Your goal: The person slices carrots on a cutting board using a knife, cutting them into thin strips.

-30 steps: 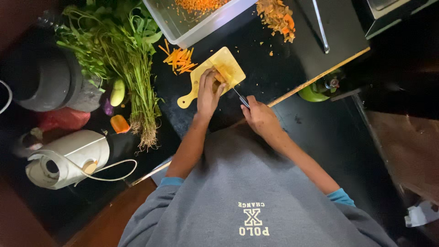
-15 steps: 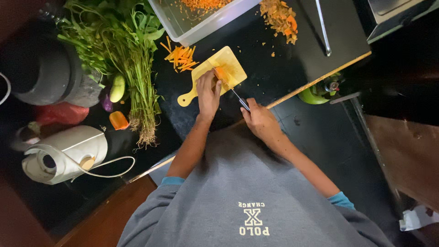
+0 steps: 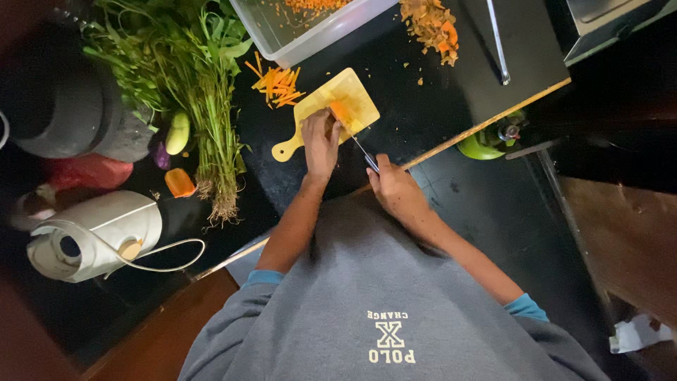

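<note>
Head view: on a yellow cutting board (image 3: 356, 106) near the counter's (image 3: 416, 130) front edge, the left hand (image 3: 321, 137) presses down on a carrot piece (image 3: 339, 111) — fingers curled over it. The right hand (image 3: 395, 189) is clenched on a knife (image 3: 364, 154), blade reaching the carrot. Carrot sticks (image 3: 276, 85) lie just beside the board's far-left edge.
</note>
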